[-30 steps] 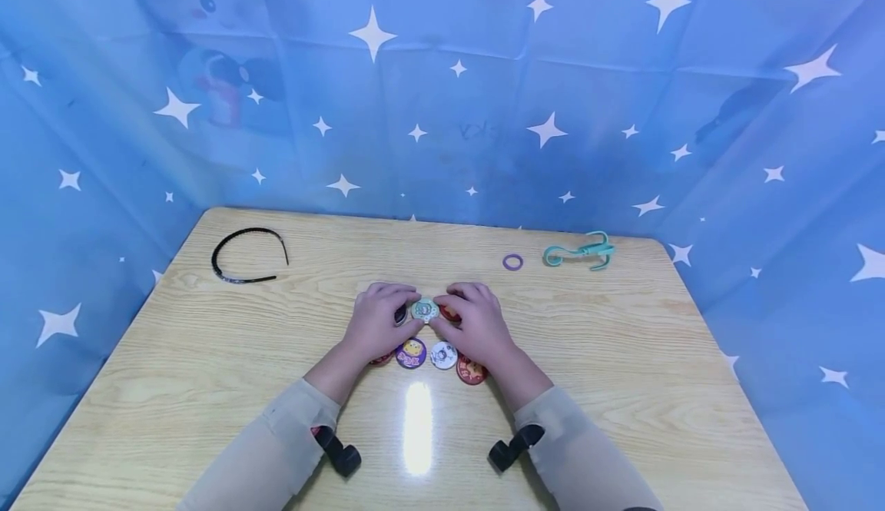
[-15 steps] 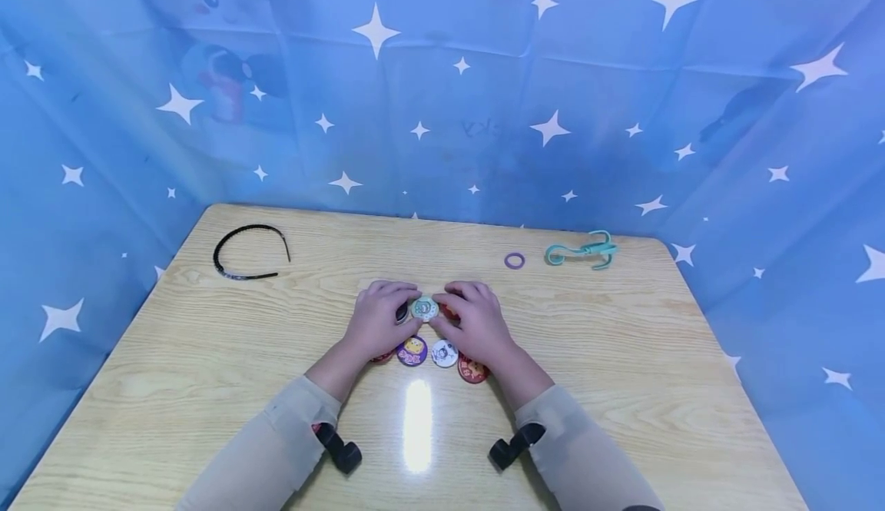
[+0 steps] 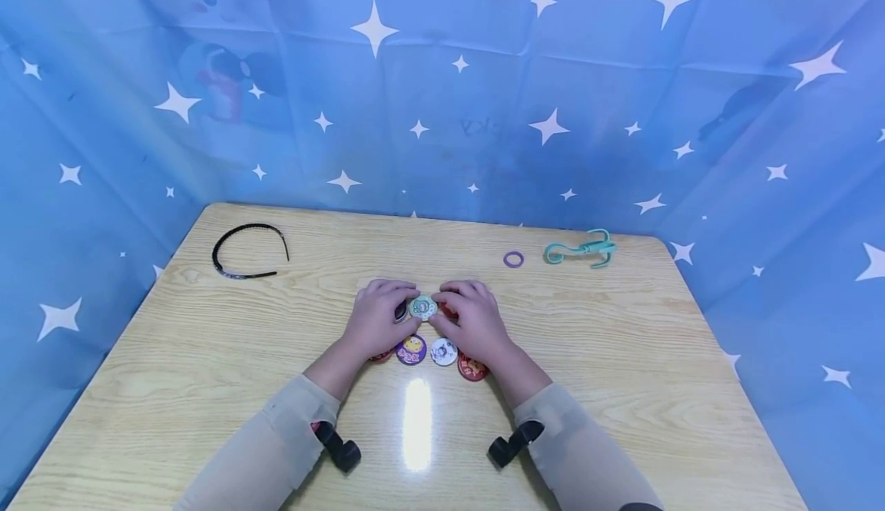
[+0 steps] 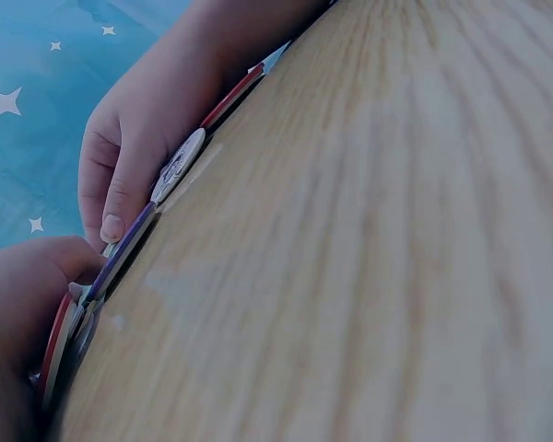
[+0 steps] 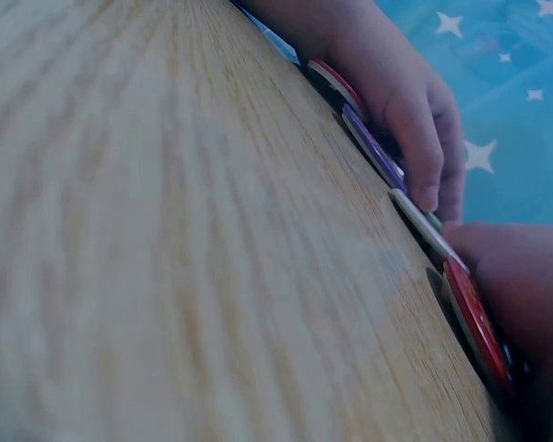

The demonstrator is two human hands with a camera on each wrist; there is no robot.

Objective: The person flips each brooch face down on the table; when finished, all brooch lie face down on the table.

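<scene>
In the head view a round pale green button badge point(image 3: 423, 308) lies between my two hands at the middle of the table. My left hand point(image 3: 376, 317) holds its left edge with thumb and fingertips. On the opposite edge, the thumb and fingers of my right hand point(image 3: 473, 319) do the same. A dark round badge point(image 3: 400, 311) shows partly under the left fingers, and a red badge point(image 3: 449, 310) partly under the right ones. Nearer me, a purple badge point(image 3: 411, 350), a white badge point(image 3: 444, 352) and a red badge point(image 3: 473, 367) form a row. Another red badge point(image 3: 381, 357) is mostly hidden by the left wrist.
A black headband point(image 3: 228, 253) lies at the back left of the wooden table point(image 3: 207, 373). Toward the back right are a purple ring point(image 3: 513, 259) and a teal clip-like thing with curved arms point(image 3: 584, 249). A blue star-printed curtain point(image 3: 442, 96) hangs behind the table.
</scene>
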